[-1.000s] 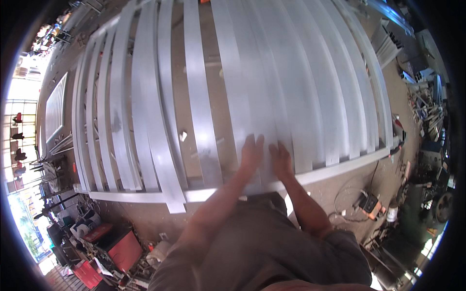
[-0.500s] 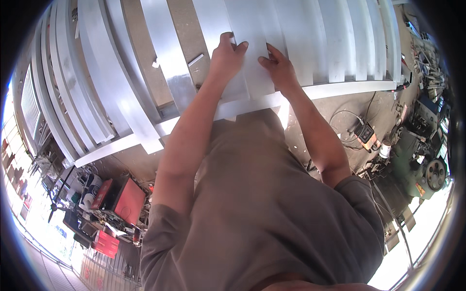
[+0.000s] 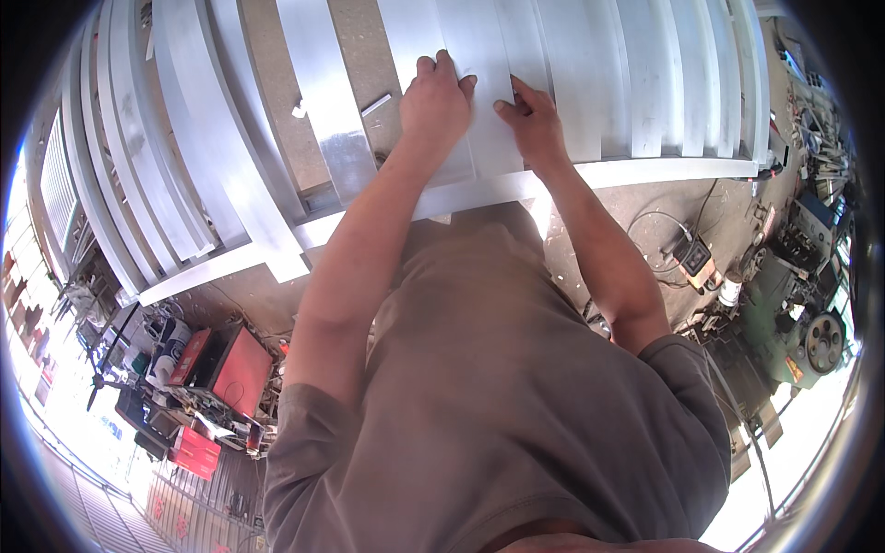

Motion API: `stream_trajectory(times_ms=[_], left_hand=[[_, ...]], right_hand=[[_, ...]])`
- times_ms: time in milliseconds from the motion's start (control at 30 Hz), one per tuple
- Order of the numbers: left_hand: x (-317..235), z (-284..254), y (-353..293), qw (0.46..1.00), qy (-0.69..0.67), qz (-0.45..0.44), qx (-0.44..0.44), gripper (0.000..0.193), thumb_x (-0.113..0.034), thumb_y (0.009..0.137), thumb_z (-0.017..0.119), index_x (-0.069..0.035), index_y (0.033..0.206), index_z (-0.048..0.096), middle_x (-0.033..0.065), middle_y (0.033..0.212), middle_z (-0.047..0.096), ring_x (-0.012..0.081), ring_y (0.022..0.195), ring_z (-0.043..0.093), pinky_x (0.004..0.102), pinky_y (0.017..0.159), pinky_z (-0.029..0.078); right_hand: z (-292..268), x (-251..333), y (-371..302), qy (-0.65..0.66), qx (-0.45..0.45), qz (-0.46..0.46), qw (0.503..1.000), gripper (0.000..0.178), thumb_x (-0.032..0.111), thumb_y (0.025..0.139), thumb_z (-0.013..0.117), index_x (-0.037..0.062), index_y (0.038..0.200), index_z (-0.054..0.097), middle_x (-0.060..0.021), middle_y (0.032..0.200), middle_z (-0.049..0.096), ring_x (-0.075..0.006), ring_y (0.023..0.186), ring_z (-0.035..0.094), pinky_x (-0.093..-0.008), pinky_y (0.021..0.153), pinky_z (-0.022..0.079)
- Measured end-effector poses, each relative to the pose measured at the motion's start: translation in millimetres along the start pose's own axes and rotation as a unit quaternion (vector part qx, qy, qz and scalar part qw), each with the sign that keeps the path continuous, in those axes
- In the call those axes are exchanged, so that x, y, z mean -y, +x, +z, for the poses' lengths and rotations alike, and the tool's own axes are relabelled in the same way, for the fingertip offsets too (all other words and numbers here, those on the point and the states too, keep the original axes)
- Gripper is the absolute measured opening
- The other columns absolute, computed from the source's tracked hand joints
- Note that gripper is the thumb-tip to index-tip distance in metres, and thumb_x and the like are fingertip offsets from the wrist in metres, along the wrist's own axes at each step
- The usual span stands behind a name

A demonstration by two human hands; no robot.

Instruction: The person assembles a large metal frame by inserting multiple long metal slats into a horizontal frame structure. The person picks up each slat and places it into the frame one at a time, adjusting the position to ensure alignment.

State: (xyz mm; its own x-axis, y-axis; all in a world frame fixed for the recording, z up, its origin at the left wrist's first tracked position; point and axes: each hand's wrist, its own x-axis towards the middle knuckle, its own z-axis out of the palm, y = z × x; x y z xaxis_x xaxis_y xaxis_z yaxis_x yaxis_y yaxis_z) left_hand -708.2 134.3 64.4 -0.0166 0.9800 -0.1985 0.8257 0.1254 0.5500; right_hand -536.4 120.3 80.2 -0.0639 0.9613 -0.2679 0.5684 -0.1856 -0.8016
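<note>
Slats [image 3: 576,92]: silver-grey, streaked paler
Front rail [image 3: 673,170]: plain, pale silver-white
Shirt [image 3: 535,396]: plain grey-brown
Floor [image 3: 636,207]: dull brown, flecked with white
Cabinet [image 3: 232,373]: red and black
Machine [image 3: 779,318]: dark green
Boxy device [image 3: 693,261]: black and orange

The premises present as a metalworking workshop. Evidence: a large frame of pale metal slats [image 3: 590,101] fixed or laid across a long rail [image 3: 691,170]; a second slatted panel [image 3: 57,180] at far left; a small offcut [image 3: 376,104] and debris on the bare floor [image 3: 604,249]; a green machine [image 3: 770,323] with a spoked wheel [image 3: 823,343]; a red-sided box [image 3: 240,373] amid clutter; loose cable [image 3: 643,217] near a black-and-orange device [image 3: 693,260].
</note>
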Motion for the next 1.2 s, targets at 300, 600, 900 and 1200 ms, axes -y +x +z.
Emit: stream_trajectory(times_ms=[300,600,900,1200], left_hand=[[3,1,-1,0.999,-0.032,-0.023,0.031,0.066,-0.039,0.100,0.064,0.005,0.146,0.046,0.0262,0.128,0.060,0.0450,0.106,0.069,0.0518,0.086,0.059],[9,5,-1,0.999,-0.035,-0.021,0.022,0.065,-0.039,0.098,0.067,0.003,0.144,0.048,0.0230,0.125,0.062,0.0429,0.103,0.070,0.0506,0.083,0.060],[30,-34,-18,0.991,-0.114,-0.066,-0.015,0.069,-0.039,0.097,0.070,-0.004,0.151,0.046,0.0256,0.133,0.060,0.0455,0.113,0.065,0.0509,0.094,0.055],[182,-156,-122,0.912,0.089,-0.366,-0.166,0.116,-0.049,0.082,0.085,-0.010,0.167,0.016,0.0312,0.164,0.024,0.0467,0.154,0.026,0.0539,0.127,0.023]], right_hand=[[6,-2,0,-0.041,-0.037,-0.009,0.998,0.044,0.022,0.087,0.068,0.0036,0.128,0.069,-0.0206,0.090,0.072,-0.0346,0.082,0.068,-0.0447,0.077,0.052],[9,-20,1,-0.019,-0.004,0.034,0.999,0.048,0.024,0.089,0.072,0.0073,0.133,0.068,-0.0175,0.101,0.067,-0.0297,0.093,0.066,-0.0414,0.085,0.052],[22,-17,-11,-0.087,-0.112,-0.004,0.990,0.040,0.017,0.097,0.073,0.0089,0.135,0.068,-0.0087,0.112,0.064,-0.0167,0.094,0.062,-0.0318,0.089,0.054],[176,113,-36,0.067,0.277,-0.058,0.957,0.041,0.029,0.103,0.060,0.0061,0.136,0.064,-0.0172,0.119,0.073,-0.0323,0.107,0.071,-0.0425,0.095,0.054]])
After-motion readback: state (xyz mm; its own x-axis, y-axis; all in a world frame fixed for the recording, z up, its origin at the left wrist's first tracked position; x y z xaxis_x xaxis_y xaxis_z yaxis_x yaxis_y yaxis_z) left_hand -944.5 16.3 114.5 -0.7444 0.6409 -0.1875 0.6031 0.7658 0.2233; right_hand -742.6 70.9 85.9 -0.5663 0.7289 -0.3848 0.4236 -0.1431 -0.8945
